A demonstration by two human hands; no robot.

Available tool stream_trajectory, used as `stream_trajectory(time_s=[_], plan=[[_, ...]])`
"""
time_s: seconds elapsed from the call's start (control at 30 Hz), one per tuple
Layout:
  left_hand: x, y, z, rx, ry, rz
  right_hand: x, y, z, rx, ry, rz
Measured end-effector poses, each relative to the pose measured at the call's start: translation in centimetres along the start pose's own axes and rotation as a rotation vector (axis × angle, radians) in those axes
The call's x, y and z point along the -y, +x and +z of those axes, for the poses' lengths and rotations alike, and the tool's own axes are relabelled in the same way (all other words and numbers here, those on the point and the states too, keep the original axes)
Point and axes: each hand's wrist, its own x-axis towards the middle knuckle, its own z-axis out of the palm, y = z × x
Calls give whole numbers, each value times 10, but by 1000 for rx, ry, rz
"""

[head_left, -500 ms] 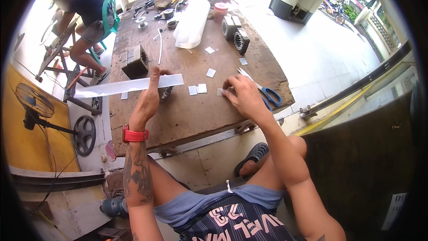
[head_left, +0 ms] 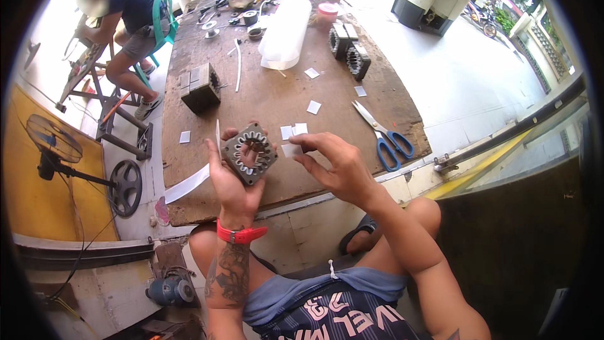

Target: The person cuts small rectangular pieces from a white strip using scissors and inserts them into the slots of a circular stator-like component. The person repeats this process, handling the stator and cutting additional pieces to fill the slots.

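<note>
Above the wooden bench's [head_left: 264,97] near edge, the left hand [head_left: 231,184] had turned its gripped slotted metal core [head_left: 251,174] face-up, a pale strip [head_left: 189,185] trailing toward the near-left corner, while the right hand [head_left: 343,164] had lifted a pinched translucent square [head_left: 290,150], bringing it near the core.

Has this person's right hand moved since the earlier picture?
Yes: the right hand has shifted to the person's left, away from the blue-handled scissors, which lie unmoved on the wooden table.

Bright daylight from beyond table [head_left: 258,102]; floor [head_left: 453,82] overexposed; fisheye-bent edges, black corners
</note>
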Motion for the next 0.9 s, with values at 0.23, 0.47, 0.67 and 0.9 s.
stream_trajectory(time_s=[0.23,0.47,0.67,0.9], plan=[[12,-17,13,68,6,-24,4,2,10,-16,-280,-193],[18,-22,17,77,72,108,6,-6,19,16,-274,-215],[16,-25,22,74,136,162,8,-7,17,112,-388,-217],[16,-24,24,11,145,171,6,-7,24,68,-269,-168]])
